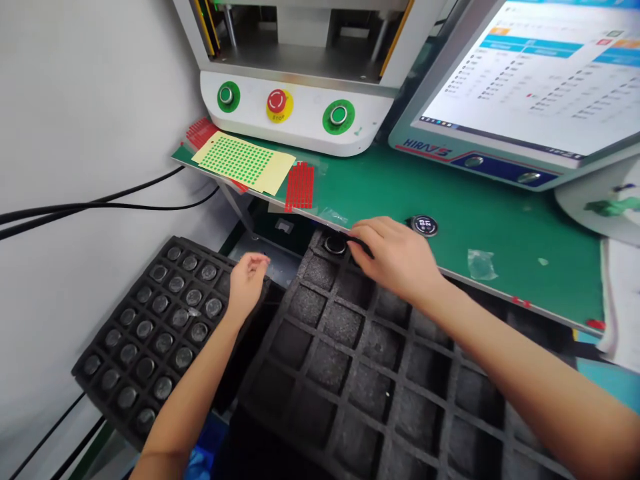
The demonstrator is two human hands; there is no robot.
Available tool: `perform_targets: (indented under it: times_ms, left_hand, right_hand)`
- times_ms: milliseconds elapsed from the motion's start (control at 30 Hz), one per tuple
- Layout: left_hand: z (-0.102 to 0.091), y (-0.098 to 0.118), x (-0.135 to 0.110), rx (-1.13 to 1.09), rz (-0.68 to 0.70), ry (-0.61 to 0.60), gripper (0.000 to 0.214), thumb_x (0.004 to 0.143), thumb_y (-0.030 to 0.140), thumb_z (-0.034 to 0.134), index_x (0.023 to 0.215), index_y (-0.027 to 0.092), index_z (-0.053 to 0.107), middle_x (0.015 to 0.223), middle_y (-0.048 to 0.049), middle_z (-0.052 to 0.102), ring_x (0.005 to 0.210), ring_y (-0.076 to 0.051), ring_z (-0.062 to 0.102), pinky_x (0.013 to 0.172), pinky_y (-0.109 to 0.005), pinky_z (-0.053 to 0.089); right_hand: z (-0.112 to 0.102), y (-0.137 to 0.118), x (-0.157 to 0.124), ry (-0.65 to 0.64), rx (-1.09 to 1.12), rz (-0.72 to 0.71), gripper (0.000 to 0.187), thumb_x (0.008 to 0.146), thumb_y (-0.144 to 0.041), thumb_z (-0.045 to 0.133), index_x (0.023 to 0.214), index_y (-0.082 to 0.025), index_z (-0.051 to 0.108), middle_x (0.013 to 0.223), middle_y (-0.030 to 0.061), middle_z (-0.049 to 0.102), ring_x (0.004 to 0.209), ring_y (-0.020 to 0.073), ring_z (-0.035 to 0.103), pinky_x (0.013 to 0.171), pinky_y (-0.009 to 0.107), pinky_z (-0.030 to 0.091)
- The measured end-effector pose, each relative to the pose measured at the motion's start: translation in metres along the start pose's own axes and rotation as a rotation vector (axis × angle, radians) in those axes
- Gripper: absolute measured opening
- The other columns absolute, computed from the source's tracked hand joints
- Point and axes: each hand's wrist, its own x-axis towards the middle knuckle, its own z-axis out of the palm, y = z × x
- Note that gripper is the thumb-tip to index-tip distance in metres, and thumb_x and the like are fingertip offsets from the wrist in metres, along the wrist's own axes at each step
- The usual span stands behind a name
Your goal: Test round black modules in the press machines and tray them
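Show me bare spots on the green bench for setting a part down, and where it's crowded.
Bare: the green bench between the red stickers and the round black part, and between the plastic scrap and the monitor. Crowded: the left corner under the sticker sheet, and the edge by the right hand.

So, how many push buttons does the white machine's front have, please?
3: green button at left, red button in the middle, larger green button at right; none look hidden.

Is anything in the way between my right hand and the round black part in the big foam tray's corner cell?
Nothing visible. The right hand has its fingertips right beside the round black part, which sits in the far corner cell of the foam tray.
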Motion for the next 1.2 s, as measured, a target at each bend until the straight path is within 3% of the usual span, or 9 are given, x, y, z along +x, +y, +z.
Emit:
perform_targets:
  times_ms: [167,333,500,900,1200]
  left_hand:
    - [0.042,0.021,0.042,-0.204,-0.021,-0.043,0.021,0.073,0.031,0.076,0.083,0.014,0.069,0.086,-0.0077,0.074,0.081,-0.016,0.069,0.079,-0.030,0.054]
    - [0.075,0.030,0.059,-0.365,-0.080,-0.053,0.021,0.078,0.031,0.075,0.079,0.011,0.067,0.076,-0.0065,0.073,0.073,-0.014,0.070,0.079,-0.031,0.056]
    - [0.077,0.026,0.064,-0.452,-0.164,-0.020,0.017,0.085,0.023,0.068,0.075,0.010,0.065,0.070,-0.0055,0.071,0.068,-0.014,0.070,0.082,-0.034,0.057]
    - [0.079,0.031,0.073,-0.538,-0.236,0.029,0.012,0.083,0.005,0.064,0.073,0.011,0.065,0.063,-0.0003,0.069,0.069,-0.011,0.072,0.091,-0.032,0.055]
    - [0.077,0.025,0.072,-0.473,-0.181,-0.051,0.011,0.080,0.014,0.071,0.070,0.011,0.067,0.062,-0.0016,0.068,0.070,-0.016,0.072,0.084,-0.038,0.057]
  right_hand:
    - [0.024,-0.020,0.052,-0.007,0.177,0.033,0.022,0.093,-0.016,0.047,0.100,-0.015,0.068,0.109,0.0142,0.072,0.103,0.0275,0.064,0.087,0.039,0.051]
    - [0.046,-0.031,0.091,-0.051,0.200,0.003,0.026,0.095,-0.015,0.044,0.102,-0.014,0.069,0.113,0.0125,0.071,0.107,0.0252,0.063,0.088,0.035,0.050]
    - [0.054,-0.031,0.097,-0.086,0.188,0.041,0.028,0.095,-0.013,0.042,0.101,-0.009,0.070,0.111,0.0165,0.071,0.103,0.0271,0.064,0.085,0.036,0.049]
    - [0.050,-0.029,0.101,-0.127,0.129,0.075,0.026,0.093,-0.013,0.048,0.106,-0.012,0.070,0.110,0.0124,0.073,0.102,0.0244,0.066,0.083,0.032,0.048]
    - [0.048,-0.038,0.105,-0.145,0.084,0.127,0.031,0.095,-0.017,0.045,0.104,-0.013,0.074,0.115,0.0121,0.071,0.103,0.0262,0.066,0.076,0.033,0.047]
